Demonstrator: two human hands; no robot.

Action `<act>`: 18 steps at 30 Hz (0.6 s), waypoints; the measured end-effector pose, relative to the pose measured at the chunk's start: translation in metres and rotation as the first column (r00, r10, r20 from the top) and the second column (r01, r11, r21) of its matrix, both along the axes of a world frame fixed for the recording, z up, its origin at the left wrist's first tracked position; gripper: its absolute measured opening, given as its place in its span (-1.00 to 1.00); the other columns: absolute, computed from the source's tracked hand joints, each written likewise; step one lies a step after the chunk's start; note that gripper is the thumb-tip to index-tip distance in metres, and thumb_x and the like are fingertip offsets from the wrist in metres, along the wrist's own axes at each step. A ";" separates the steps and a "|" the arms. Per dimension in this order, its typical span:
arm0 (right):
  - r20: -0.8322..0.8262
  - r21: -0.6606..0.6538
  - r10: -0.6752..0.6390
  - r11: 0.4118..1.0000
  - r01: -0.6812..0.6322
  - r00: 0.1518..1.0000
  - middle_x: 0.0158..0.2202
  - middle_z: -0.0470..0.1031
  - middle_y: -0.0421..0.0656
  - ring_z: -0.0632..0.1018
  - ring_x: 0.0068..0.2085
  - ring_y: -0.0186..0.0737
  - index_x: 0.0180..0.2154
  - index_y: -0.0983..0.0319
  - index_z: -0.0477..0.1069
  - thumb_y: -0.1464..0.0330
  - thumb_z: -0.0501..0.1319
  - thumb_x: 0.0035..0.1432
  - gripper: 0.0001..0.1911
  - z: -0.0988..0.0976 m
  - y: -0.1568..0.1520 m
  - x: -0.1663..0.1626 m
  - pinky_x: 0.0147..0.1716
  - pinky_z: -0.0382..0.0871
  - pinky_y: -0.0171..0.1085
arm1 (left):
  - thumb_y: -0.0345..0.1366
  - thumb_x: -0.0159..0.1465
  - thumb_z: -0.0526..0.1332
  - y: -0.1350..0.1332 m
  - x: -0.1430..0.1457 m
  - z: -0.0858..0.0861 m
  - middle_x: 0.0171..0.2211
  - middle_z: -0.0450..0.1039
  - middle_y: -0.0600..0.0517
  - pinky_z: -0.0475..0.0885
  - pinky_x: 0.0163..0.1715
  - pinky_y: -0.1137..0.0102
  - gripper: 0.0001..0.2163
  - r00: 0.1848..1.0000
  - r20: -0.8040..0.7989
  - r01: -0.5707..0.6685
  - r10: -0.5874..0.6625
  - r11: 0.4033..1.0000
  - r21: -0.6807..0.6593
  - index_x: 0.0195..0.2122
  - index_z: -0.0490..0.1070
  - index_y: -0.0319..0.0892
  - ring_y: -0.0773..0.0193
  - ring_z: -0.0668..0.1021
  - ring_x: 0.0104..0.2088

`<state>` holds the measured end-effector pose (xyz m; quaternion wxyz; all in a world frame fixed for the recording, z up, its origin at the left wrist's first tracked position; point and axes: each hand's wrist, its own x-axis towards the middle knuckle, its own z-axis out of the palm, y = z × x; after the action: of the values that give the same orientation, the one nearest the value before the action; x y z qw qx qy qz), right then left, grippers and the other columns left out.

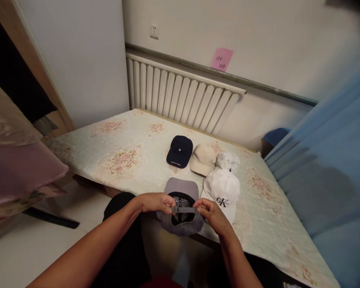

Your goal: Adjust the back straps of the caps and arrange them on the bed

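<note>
The grey cap (181,208) lies upside down at the bed's (132,148) edge, brim pointing away. The left hand (154,202) and right hand (211,212) each pinch its back strap (183,209), stretched between them.

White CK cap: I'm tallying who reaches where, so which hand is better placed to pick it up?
Right. The right hand lies beside the white fabric CK cap; the left hand is beyond the grey cap both hold.

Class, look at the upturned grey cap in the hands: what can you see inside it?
Inside the grey cap a dark lining with pale lettering shows. The strap, pinched by the left hand and right hand, covers part of it.
</note>
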<state>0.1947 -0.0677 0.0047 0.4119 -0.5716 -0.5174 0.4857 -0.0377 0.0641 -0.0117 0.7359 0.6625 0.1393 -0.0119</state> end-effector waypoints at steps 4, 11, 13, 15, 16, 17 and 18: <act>-0.058 0.011 -0.025 1.000 0.026 0.998 -0.61 0.28 -0.34 0.23 -0.57 -0.42 -0.34 0.22 0.44 0.30 0.22 0.03 -0.86 -0.006 0.002 0.003 -0.53 0.01 -0.37 | -0.15 0.02 0.33 -0.004 0.001 0.001 -0.42 0.45 0.10 0.23 -0.38 0.49 -0.76 0.999 -0.038 0.000 0.000 1.000 -0.006 -0.32 0.51 -0.15 0.38 0.41 -0.42; -0.128 0.055 -0.139 0.988 0.147 0.982 -0.57 0.39 -0.31 0.34 -0.53 -0.40 -0.35 0.24 0.44 0.30 0.28 -0.04 -0.82 0.004 0.005 -0.001 -0.50 0.11 -0.38 | -0.14 0.05 0.33 -0.014 0.009 0.013 -0.35 0.53 0.06 0.34 -0.19 0.38 -0.78 0.990 -0.043 0.136 -0.136 0.991 0.001 -0.29 0.54 -0.06 0.23 0.51 -0.28; -0.139 0.070 -0.194 0.976 0.205 0.971 -0.56 0.42 -0.29 0.37 -0.52 -0.38 -0.36 0.24 0.45 0.28 0.30 -0.07 -0.80 0.006 0.007 -0.001 -0.49 0.16 -0.37 | -0.15 0.05 0.33 -0.017 0.012 0.022 -0.36 0.52 0.06 0.34 -0.20 0.40 -0.80 0.993 -0.006 0.115 -0.115 0.993 -0.032 -0.33 0.55 -0.08 0.25 0.50 -0.31; -0.144 0.088 -0.261 0.957 0.275 0.955 -0.54 0.46 -0.26 0.42 -0.50 -0.33 -0.36 0.24 0.45 0.26 0.32 -0.09 -0.76 0.007 0.009 0.000 -0.46 0.23 -0.35 | -0.16 0.07 0.32 -0.020 0.016 0.033 -0.36 0.51 0.05 0.35 -0.24 0.43 -0.81 0.998 0.044 0.044 -0.040 0.994 -0.103 -0.33 0.55 -0.12 0.30 0.49 -0.35; -0.145 0.100 -0.299 0.944 0.315 0.943 -0.52 0.48 -0.23 0.46 -0.47 -0.29 -0.35 0.25 0.45 0.24 0.33 -0.11 -0.74 0.007 0.010 0.001 -0.43 0.27 -0.32 | -0.17 0.07 0.32 -0.023 0.018 0.040 -0.36 0.51 0.04 0.35 -0.26 0.45 -0.81 0.997 0.070 -0.002 0.011 0.990 -0.139 -0.33 0.55 -0.15 0.32 0.49 -0.36; -0.144 0.114 -0.344 0.925 0.361 0.928 -0.49 0.51 -0.20 0.49 -0.42 -0.25 -0.35 0.25 0.46 0.23 0.34 -0.12 -0.72 0.006 0.011 0.002 -0.38 0.30 -0.29 | -0.18 0.08 0.32 -0.025 0.021 0.048 -0.35 0.51 0.03 0.36 -0.28 0.46 -0.80 0.993 0.092 -0.056 0.073 0.983 -0.177 -0.33 0.54 -0.17 0.33 0.49 -0.37; -0.143 0.132 -0.397 0.900 0.415 0.907 -0.44 0.54 -0.18 0.51 -0.37 -0.21 -0.34 0.25 0.46 0.22 0.35 -0.13 -0.70 0.006 0.012 0.004 -0.31 0.33 -0.26 | -0.19 0.07 0.32 -0.028 0.024 0.056 -0.35 0.50 0.02 0.36 -0.30 0.47 -0.80 0.985 0.112 -0.108 0.134 0.971 -0.212 -0.33 0.54 -0.20 0.33 0.49 -0.37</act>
<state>0.1988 -0.0555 0.0109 0.5769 -0.6037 -0.3999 0.3778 -0.0133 0.0358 0.0438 0.8069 0.5728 0.1308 0.0604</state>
